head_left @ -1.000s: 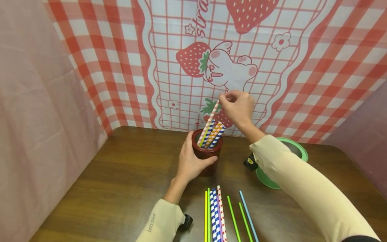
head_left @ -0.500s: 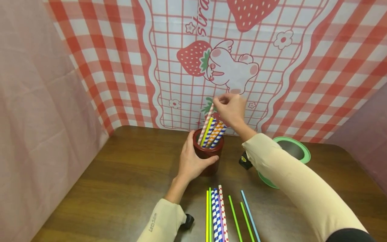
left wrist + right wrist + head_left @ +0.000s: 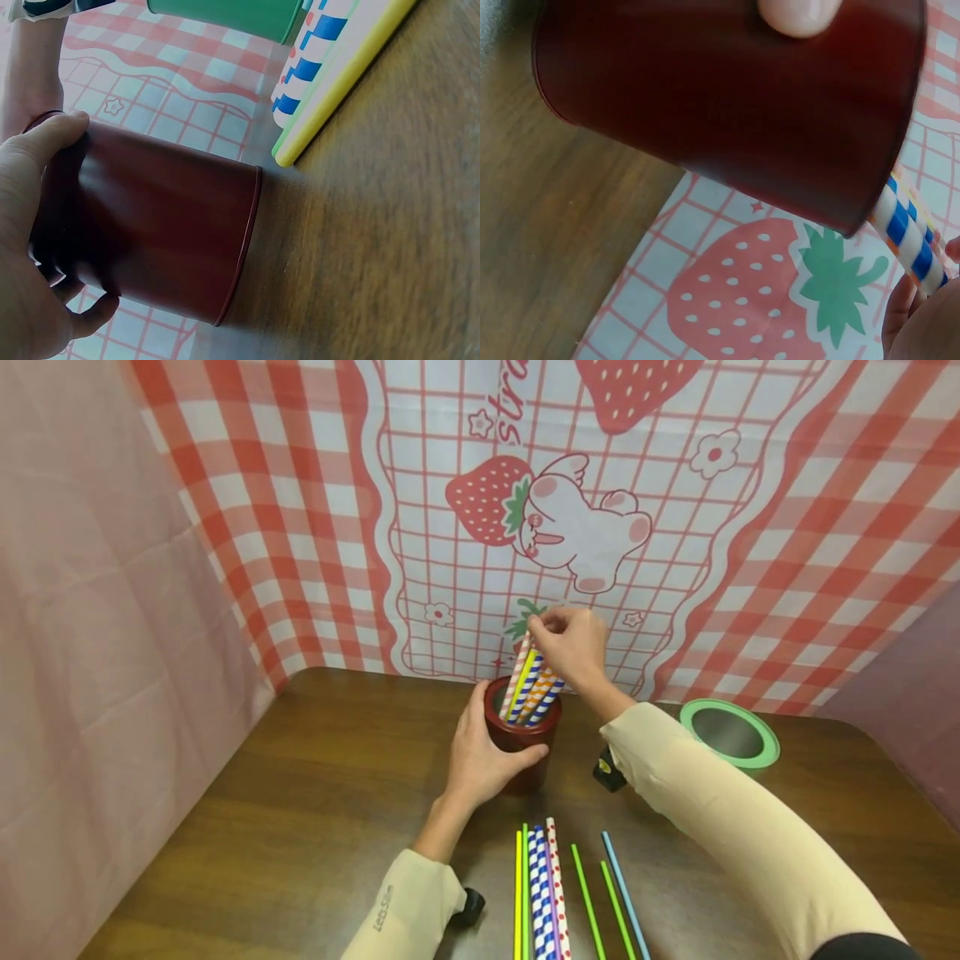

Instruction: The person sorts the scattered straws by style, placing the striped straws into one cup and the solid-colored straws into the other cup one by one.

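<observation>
A dark red cylindrical cup [image 3: 517, 739] stands upright on the table, holding several straws that lean to the right. My left hand [image 3: 480, 760] grips the cup from its left side, thumb across the front; the left wrist view shows fingers [image 3: 97, 313] curled around the wall. Above the rim, my right hand [image 3: 573, 643] pinches the top of a pink-and-white striped straw [image 3: 514, 681], whose lower end is inside the cup. Beside it stand a yellow straw [image 3: 521, 687], blue-striped straws [image 3: 907, 232] and orange-striped straws [image 3: 538, 693].
In front of the cup lies a row of straws, including a yellow straw [image 3: 518, 893] and a red-dotted straw [image 3: 558, 893]. Green straws [image 3: 587, 902] and a blue straw [image 3: 626, 897] lie to their right. A green-rimmed container [image 3: 767, 752] stands behind the right sleeve.
My right hand has moved down and slightly left, lowering the pink-striped straw deeper into the cup. The left hand keeps its grip on the cup.
</observation>
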`<control>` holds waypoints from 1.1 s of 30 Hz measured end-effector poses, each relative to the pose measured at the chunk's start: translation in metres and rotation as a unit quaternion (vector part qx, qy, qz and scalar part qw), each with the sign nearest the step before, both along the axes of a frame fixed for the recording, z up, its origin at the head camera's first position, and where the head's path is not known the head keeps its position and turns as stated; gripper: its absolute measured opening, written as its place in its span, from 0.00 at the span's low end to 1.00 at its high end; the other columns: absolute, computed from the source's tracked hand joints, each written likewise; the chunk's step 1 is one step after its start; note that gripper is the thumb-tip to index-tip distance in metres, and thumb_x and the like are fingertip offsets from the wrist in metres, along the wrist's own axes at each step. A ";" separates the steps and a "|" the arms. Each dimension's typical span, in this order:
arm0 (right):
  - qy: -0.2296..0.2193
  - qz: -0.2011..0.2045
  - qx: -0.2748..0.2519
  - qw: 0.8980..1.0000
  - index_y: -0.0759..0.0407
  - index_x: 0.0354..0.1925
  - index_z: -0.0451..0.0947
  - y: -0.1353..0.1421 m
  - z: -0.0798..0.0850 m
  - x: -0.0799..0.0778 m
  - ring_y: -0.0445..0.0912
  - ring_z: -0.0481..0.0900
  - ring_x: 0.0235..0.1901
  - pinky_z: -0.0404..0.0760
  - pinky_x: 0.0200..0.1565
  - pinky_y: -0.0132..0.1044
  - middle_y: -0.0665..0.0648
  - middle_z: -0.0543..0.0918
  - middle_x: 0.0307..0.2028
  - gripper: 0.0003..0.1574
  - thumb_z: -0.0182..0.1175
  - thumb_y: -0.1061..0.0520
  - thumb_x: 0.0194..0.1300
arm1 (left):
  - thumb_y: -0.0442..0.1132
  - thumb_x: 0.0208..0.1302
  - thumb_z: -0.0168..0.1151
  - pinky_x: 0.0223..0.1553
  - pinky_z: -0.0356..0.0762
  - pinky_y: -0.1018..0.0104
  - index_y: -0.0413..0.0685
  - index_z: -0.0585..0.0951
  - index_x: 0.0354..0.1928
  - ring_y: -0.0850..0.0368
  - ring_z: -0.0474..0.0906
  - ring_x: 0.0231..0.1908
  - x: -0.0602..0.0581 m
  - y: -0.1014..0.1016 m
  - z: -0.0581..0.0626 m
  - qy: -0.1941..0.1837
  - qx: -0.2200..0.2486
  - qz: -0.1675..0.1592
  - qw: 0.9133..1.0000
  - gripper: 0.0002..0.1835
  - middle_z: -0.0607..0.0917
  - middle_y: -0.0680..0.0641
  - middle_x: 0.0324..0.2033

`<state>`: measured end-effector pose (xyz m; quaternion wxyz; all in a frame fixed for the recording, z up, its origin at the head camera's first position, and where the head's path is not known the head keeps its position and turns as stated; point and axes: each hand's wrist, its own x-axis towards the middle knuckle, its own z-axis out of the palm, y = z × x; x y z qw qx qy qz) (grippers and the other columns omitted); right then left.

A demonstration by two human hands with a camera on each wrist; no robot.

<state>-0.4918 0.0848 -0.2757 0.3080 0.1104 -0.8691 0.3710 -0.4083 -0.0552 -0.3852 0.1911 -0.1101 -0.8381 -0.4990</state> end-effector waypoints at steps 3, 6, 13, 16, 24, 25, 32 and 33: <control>-0.017 0.001 -0.001 1.000 0.60 0.30 0.86 -0.001 -0.005 0.002 0.46 0.79 0.21 0.74 0.25 0.32 0.55 0.86 0.23 0.17 0.58 0.49 0.61 | 0.59 0.39 0.78 0.55 0.73 0.50 0.59 0.53 0.72 0.51 0.70 0.58 0.000 -0.001 0.000 0.003 0.000 -0.002 1.000 0.60 0.70 0.48 0.60; -0.032 0.001 -0.002 0.999 0.59 0.31 0.87 -0.001 -0.009 0.003 0.45 0.78 0.21 0.73 0.24 0.32 0.55 0.86 0.24 0.18 0.58 0.48 0.61 | 0.59 0.39 0.78 0.55 0.73 0.50 0.59 0.52 0.72 0.51 0.70 0.59 0.000 -0.001 0.000 0.002 -0.001 -0.003 1.000 0.60 0.70 0.47 0.61; -0.054 0.004 -0.007 0.999 0.57 0.31 0.87 -0.001 -0.014 0.007 0.45 0.79 0.22 0.74 0.26 0.33 0.54 0.86 0.25 0.18 0.59 0.46 0.59 | 0.59 0.39 0.77 0.55 0.73 0.50 0.59 0.52 0.73 0.51 0.69 0.59 0.000 0.000 0.000 -0.002 -0.003 0.000 1.000 0.60 0.70 0.47 0.61; -0.065 0.006 -0.007 0.998 0.57 0.32 0.87 0.000 -0.014 0.008 0.45 0.80 0.23 0.75 0.28 0.34 0.53 0.87 0.26 0.18 0.59 0.45 0.60 | 0.59 0.39 0.77 0.55 0.73 0.50 0.59 0.52 0.73 0.51 0.70 0.59 0.000 0.000 0.000 0.000 -0.003 0.000 1.000 0.60 0.70 0.47 0.61; -0.087 0.021 -0.014 0.996 0.56 0.34 0.87 0.005 -0.016 0.013 0.45 0.81 0.29 0.77 0.33 0.37 0.53 0.87 0.29 0.22 0.60 0.40 0.61 | 0.59 0.39 0.78 0.55 0.72 0.50 0.59 0.52 0.73 0.51 0.69 0.59 0.000 0.000 0.001 -0.004 -0.001 -0.001 1.000 0.60 0.70 0.47 0.62; -0.089 0.025 -0.016 0.996 0.57 0.35 0.87 0.006 -0.015 0.014 0.46 0.81 0.29 0.77 0.33 0.37 0.54 0.87 0.30 0.24 0.59 0.39 0.62 | 0.59 0.39 0.78 0.56 0.72 0.50 0.59 0.52 0.73 0.51 0.69 0.59 0.000 0.000 0.001 -0.005 -0.001 0.000 1.000 0.60 0.70 0.47 0.62; -0.101 0.044 -0.045 0.993 0.60 0.38 0.86 0.016 -0.016 0.024 0.46 0.79 0.29 0.77 0.33 0.37 0.57 0.87 0.32 0.32 0.56 0.34 0.63 | 0.59 0.38 0.78 0.56 0.72 0.50 0.60 0.52 0.73 0.51 0.68 0.60 0.000 -0.001 0.001 -0.011 0.001 -0.001 1.000 0.61 0.69 0.47 0.62; -0.105 0.041 -0.047 0.993 0.60 0.39 0.86 0.018 -0.017 0.026 0.45 0.79 0.29 0.76 0.33 0.36 0.57 0.87 0.32 0.33 0.56 0.33 0.63 | 0.59 0.38 0.78 0.56 0.72 0.50 0.60 0.52 0.73 0.51 0.68 0.60 0.000 -0.001 0.001 -0.011 0.001 -0.001 1.000 0.61 0.69 0.47 0.62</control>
